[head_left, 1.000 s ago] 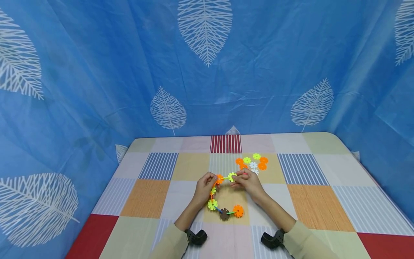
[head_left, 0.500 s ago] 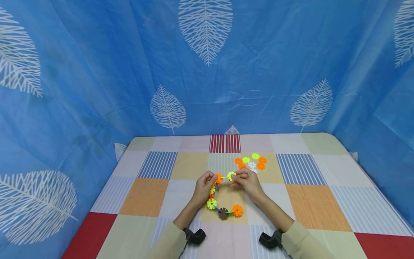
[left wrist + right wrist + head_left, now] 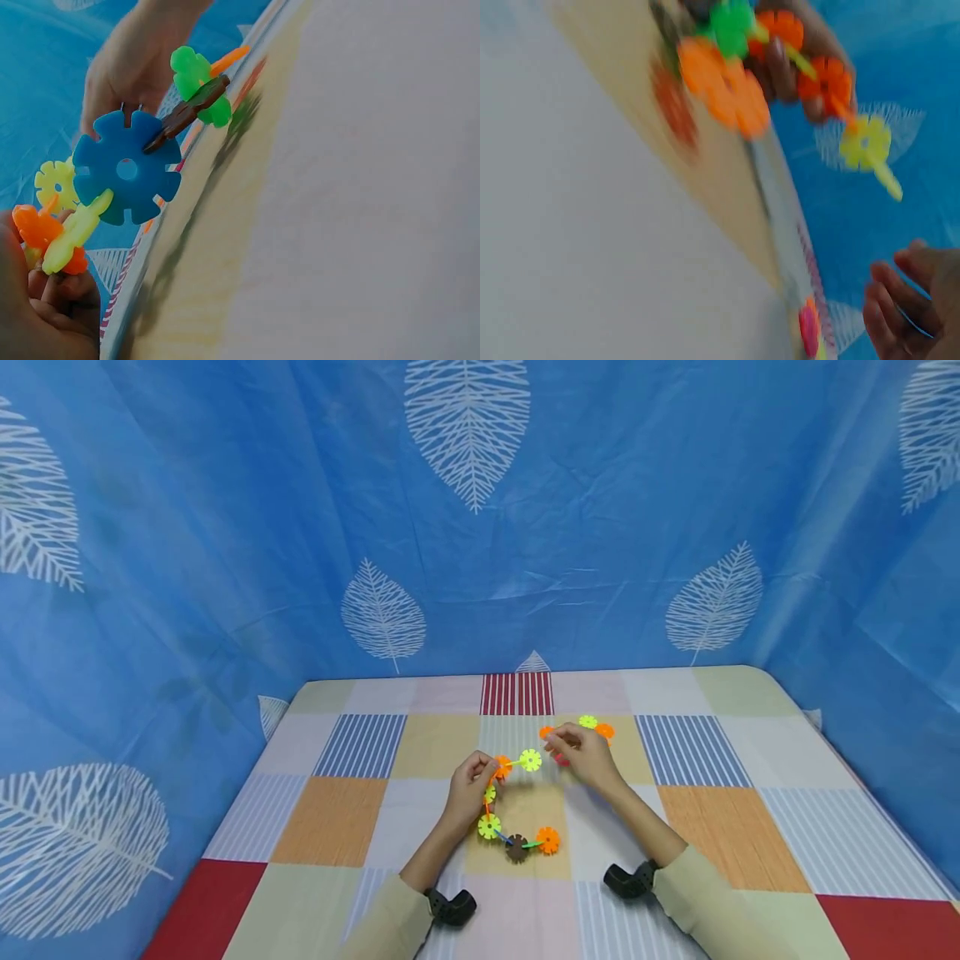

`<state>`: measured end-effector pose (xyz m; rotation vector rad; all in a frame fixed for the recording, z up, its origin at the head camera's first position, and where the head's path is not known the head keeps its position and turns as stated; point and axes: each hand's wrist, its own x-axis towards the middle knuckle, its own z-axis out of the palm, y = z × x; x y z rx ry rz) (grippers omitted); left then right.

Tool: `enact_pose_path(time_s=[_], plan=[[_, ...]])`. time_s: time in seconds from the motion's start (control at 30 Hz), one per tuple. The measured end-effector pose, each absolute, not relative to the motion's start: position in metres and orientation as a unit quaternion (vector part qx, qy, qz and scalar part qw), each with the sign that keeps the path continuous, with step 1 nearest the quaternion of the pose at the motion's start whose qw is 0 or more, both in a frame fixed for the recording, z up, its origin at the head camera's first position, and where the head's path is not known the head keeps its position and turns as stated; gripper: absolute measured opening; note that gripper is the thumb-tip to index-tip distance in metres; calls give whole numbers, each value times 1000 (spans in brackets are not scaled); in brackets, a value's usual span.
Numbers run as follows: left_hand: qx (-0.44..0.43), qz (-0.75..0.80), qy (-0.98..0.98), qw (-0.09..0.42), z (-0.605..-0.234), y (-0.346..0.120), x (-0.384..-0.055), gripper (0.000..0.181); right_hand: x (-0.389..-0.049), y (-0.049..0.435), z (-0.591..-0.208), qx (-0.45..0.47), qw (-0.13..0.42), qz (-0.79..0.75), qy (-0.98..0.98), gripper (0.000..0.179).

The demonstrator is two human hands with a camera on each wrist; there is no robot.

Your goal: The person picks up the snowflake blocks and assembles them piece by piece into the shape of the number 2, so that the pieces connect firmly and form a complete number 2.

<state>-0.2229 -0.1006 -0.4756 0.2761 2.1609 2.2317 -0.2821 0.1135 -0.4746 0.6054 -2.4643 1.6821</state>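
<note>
A curved chain of slotted, flower-shaped plastic discs hangs from my left hand [image 3: 467, 789], whose fingers pinch it near an orange disc [image 3: 502, 767]. Its upper end carries a yellow disc [image 3: 531, 760]; the lower end finishes in an orange disc [image 3: 548, 840] beside a brown disc [image 3: 517, 848]. Close up in the left wrist view, a blue disc [image 3: 105, 161] links yellow and brown pieces. My right hand [image 3: 592, 760], apart from the chain, is over the loose discs with fingers loosely bent. Nothing shows between those fingers in the right wrist view.
Behind the right hand lie loose discs, among them a yellow-green disc [image 3: 588, 722] and an orange one [image 3: 604, 732]; the hand covers others. A pinkish-red disc [image 3: 561, 760] shows below its fingers. A patchwork cloth [image 3: 735, 827] covers the table, with a blue curtain [image 3: 600, 568] behind.
My right hand has let go of the yellow disc at the chain's upper end and moved up and right to the loose discs. The left hand keeps its hold on the chain.
</note>
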Motion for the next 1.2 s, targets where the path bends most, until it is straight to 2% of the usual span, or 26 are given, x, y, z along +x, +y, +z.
enact_pose_path(time_s=[0.07,0.13,0.23,0.37,0.47,0.6,0.87,1.2], plan=[[81,713,697,10,-476,-97,-225,20,-297,118,-475,188,99,457,-864,20],[78,713,697,17,-476,-93,-227,20,-309,120,-478,178,118,371,-904,24],[74,713,697,33,-477,-85,-230,20,-323,120,-486,182,113,278,-937,29],[69,717,692,44,-479,-79,-232,19,-332,117,-494,182,109,228,-950,25],[66,719,690,46,-480,-78,-232,19,-334,115,-496,170,110,256,-945,20],[61,726,684,49,-489,-80,-237,20,-329,116,-497,170,105,367,-908,19],[34,737,674,42,-505,-84,-246,19,-291,133,-491,190,89,573,-792,23],[34,745,664,53,-493,-87,-242,17,-253,134,-470,257,50,618,-741,14]])
